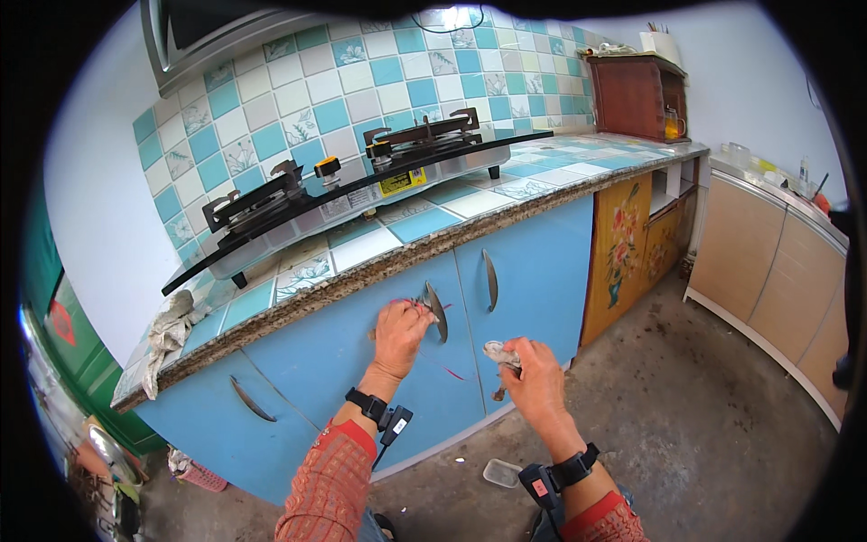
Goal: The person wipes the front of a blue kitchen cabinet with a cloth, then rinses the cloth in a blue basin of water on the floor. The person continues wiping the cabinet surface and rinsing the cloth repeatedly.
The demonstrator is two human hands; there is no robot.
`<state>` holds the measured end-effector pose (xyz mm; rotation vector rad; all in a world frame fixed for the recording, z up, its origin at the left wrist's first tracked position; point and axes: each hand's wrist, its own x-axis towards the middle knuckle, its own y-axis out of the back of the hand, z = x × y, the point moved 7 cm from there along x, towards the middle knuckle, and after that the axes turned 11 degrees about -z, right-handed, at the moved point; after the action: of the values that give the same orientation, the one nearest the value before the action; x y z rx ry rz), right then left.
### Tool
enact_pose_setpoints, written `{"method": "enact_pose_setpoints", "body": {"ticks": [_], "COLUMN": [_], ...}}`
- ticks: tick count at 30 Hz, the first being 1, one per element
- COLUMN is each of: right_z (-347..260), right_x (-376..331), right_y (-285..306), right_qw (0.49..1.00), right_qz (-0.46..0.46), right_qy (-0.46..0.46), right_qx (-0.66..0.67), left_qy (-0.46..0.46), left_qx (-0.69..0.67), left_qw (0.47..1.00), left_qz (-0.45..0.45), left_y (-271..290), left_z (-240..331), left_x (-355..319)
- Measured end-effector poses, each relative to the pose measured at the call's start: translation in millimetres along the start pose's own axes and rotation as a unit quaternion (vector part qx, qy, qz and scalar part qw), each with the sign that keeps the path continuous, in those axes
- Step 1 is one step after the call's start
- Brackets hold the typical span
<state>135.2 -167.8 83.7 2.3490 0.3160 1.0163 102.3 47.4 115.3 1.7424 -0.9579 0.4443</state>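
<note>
Head view: stove (361, 191) on the counter (424, 225), box (502, 473) on the floor (650, 397). Left hand (400, 336) curls near a handle (438, 313), its grip unclear; right hand (539, 384) pinches a rag (499, 353).

Parts of your grip are hidden, and the edges cut things short.
Your left hand (402, 336) masks most of whatever lies under its fingers beside the curved handle (438, 314), so you cannot tell what it is; your right hand (536, 384) covers part of the whitish wad (500, 353). Both red sleeves (327, 483) run off the lower edge. The metal-framed unit (165, 68) at upper left is cut off, the clutter (107, 456) at lower left is blurred, and the dark shape (843, 369) at far right is cropped beyond naming.
</note>
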Motion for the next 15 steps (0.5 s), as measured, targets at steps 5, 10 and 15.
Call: {"method": "enact_pose_setpoints", "body": {"ticks": [5, 10, 15], "right_z": [-1.7, -1.3, 0.5], "right_x": [-2.0, -2.4, -1.0], "right_y": [0.7, 0.2, -0.1], "right_qw": [1.0, 1.0, 1.0], "right_qz": [0.001, -0.01, -0.012], "right_qy": [-0.002, -0.007, -0.019], "right_qx": [-0.001, 0.007, 0.019], "left_qy": [-0.055, 0.079, 0.056], "left_qx": [0.009, 0.043, 0.036], "left_qw": [0.998, 0.993, 0.997], "left_qz": [-0.035, 0.079, 0.036], "left_y": [0.8, 29.7, 6.3], "left_z": [14.4, -14.9, 1.2], "left_x": [-6.5, 11.7, 0.4]}}
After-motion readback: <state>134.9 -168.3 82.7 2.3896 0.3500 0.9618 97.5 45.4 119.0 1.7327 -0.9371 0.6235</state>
